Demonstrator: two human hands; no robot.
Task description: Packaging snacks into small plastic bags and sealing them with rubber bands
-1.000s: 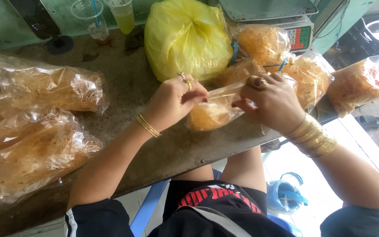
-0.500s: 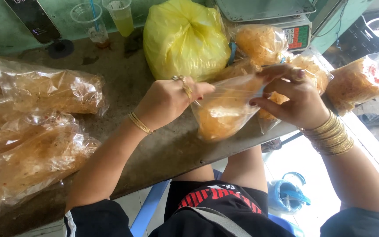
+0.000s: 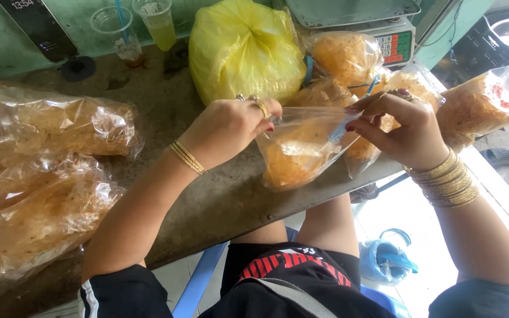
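A clear bag of orange snack [image 3: 301, 150] hangs above the table's [image 3: 207, 200] front edge, pinched shut-fingered at its top by the left hand [image 3: 228, 126] at nine o'clock and the right hand [image 3: 399, 132] at three, a yellow bag [image 3: 243, 47] at twelve.

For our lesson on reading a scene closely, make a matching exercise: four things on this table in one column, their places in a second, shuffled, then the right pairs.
Things:
1. yellow bag
2. green drink
3. small clear bag
4. scale

Places:
A. held between the left hand and the right hand
B. far edge, right of the yellow bag
C. middle of the far side
D. far edge, beside a nearly empty cup

Pairs: 1-C, 2-D, 3-A, 4-B
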